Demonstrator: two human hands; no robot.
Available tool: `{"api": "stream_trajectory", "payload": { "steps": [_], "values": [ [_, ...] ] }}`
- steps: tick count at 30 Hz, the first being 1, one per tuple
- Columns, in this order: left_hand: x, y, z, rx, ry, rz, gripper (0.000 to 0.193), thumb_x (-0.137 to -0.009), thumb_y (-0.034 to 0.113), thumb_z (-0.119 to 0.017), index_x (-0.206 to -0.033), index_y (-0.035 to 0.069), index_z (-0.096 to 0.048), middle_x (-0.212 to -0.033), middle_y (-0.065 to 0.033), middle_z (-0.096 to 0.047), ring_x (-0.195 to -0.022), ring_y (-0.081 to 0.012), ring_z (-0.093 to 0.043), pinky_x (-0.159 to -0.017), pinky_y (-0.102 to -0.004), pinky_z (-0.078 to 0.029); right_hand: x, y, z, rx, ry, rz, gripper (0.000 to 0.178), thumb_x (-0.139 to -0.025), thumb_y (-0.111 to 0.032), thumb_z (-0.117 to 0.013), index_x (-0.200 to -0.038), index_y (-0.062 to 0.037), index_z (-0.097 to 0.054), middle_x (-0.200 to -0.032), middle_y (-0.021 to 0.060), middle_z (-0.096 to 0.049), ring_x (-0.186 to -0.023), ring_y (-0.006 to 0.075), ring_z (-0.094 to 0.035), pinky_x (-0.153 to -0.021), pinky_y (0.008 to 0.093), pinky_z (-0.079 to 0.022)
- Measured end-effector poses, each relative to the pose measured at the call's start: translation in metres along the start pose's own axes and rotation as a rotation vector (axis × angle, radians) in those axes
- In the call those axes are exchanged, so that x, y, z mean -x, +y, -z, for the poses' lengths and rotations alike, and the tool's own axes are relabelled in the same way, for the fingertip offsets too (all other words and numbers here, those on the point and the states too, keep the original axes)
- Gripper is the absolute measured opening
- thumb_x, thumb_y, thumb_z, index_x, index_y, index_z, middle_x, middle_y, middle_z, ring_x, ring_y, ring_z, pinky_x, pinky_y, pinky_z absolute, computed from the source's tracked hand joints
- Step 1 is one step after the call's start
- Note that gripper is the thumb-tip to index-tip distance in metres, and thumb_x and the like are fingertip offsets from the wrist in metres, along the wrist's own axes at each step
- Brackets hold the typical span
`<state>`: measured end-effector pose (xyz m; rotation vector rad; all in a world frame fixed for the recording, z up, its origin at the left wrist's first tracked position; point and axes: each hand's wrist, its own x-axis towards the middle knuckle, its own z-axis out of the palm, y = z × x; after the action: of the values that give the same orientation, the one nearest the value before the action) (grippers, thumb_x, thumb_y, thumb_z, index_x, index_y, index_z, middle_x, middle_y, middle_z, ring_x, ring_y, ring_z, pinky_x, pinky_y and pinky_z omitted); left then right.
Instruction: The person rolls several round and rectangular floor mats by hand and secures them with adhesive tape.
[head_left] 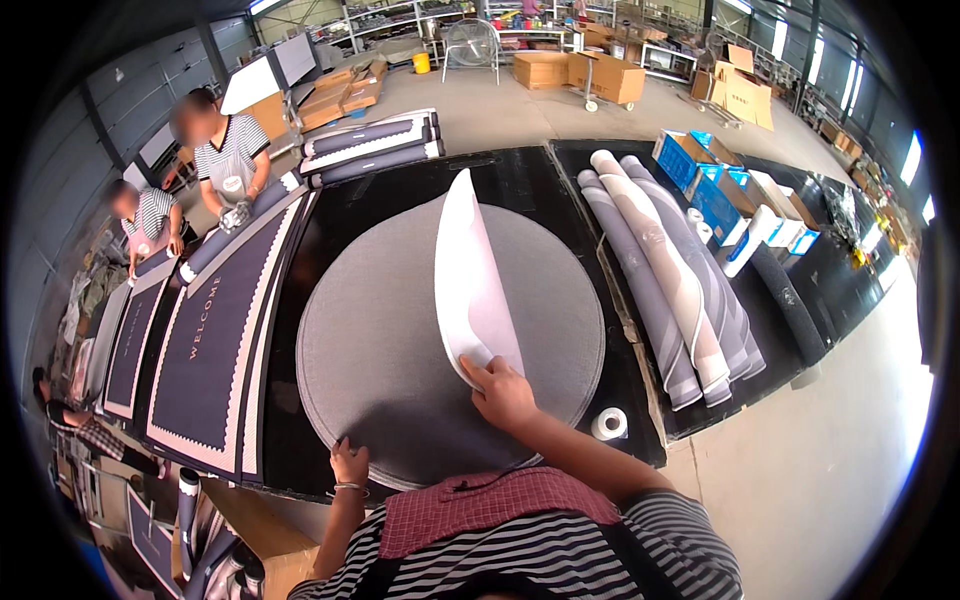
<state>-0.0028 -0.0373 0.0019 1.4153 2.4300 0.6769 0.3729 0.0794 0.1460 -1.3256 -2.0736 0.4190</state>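
Observation:
A large round grey mat (380,300) lies flat on the black table in front of me. Above its middle, a thin mat (472,270) stands up bent, its pale white underside facing me. My right hand (503,394) pinches the near lower edge of this white-backed mat, thumb on the white face. How far its other side reaches behind the bend is hidden. At the near left rim of the grey mat rests my left hand (349,464), fingers stretched out and touching the edge.
A white tape roll (609,424) stands on the table at my right. Beyond a seam lie several rolled mats (655,270) and blue boxes (715,190). Dark rectangular mats (210,340) lie at left, where two co-workers (230,160) handle rolls. Cardboard (265,525) stands near left.

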Motion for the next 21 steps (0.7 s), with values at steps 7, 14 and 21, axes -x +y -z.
{"api": "stream_trajectory", "payload": {
  "steps": [7, 14, 21],
  "values": [
    [-0.018, -0.004, 0.002, 0.187, 0.069, 0.053, 0.049, -0.074, 0.021, -0.064, -0.114, -0.008, -0.065, -0.092, -0.025, -0.067, -0.076, -0.0391, -0.065, -0.076, -0.0427, -0.054, -0.003, 0.025, 0.012, -0.041, 0.086, -0.026, 0.061, -0.08, -0.017, -0.071, -0.139, -0.0217, -0.056, -0.097, 0.0169, -0.061, -0.081, 0.0353, -0.065, -0.075, 0.0447, -0.055],
    [-0.022, 0.011, 0.028, 1.359, -0.159, 0.773, 0.023, -0.093, 0.02, -0.06, -0.109, 0.003, -0.063, -0.092, -0.0093, -0.07, -0.08, -0.0245, -0.069, -0.057, -0.0393, -0.057, -0.006, 0.106, 0.08, -1.4, 0.138, -0.638, 0.068, -0.091, -0.013, -0.054, -0.154, -0.0036, -0.03, -0.116, 0.0116, -0.065, -0.102, 0.024, -0.063, -0.084, 0.0379, -0.054],
    [-0.113, 0.028, 0.077, 1.857, 0.015, 0.506, 0.024, -0.102, 0.016, -0.047, -0.099, -0.003, -0.061, -0.094, -0.011, -0.068, -0.09, -0.0226, -0.068, -0.076, -0.0357, -0.061, -0.059, 0.099, 0.092, -1.602, 0.17, -0.178, 0.062, -0.092, -0.002, -0.042, -0.151, 0.0067, -0.027, -0.161, 0.018, -0.025, -0.149, 0.0301, -0.026, -0.121, 0.0451, -0.023]
  ]
}}
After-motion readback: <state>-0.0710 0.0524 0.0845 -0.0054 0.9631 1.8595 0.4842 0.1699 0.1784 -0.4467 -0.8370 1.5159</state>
